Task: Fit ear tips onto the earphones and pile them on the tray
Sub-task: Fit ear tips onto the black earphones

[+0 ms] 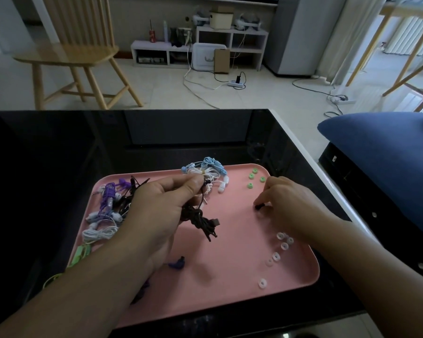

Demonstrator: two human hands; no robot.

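— What is on the black table [59, 147]?

— A pink tray [230, 276], near the right edge. The left hand [161, 211] is over the middle of it, fingers curled round a dark earphone [200, 215]. The thumb and first finger pinch the bud up top, and the knotted cord hangs down with its plug sticking out.

— And the other hand?

— The right hand [286, 203] is down on the tray by its right edge. Its fingertips pinch a little black tip [258, 206] (it is tiny, so hard to see well).

— What else lies there?

— Four green tips [253, 177] sit in the far right corner. Clear tips [279, 250] lie in a loose line along the right side, toward the near edge. Purple and white earphones [108, 206] are piled at the left edge, partly hidden by the left hand. A blue earphone [211, 164] and a white one [215, 181] lie at the far edge, just past the left fingers. A green cord [80, 254] hangs over the near left corner.

— Anything past the table?

— A wooden chair [76, 52] on the floor.
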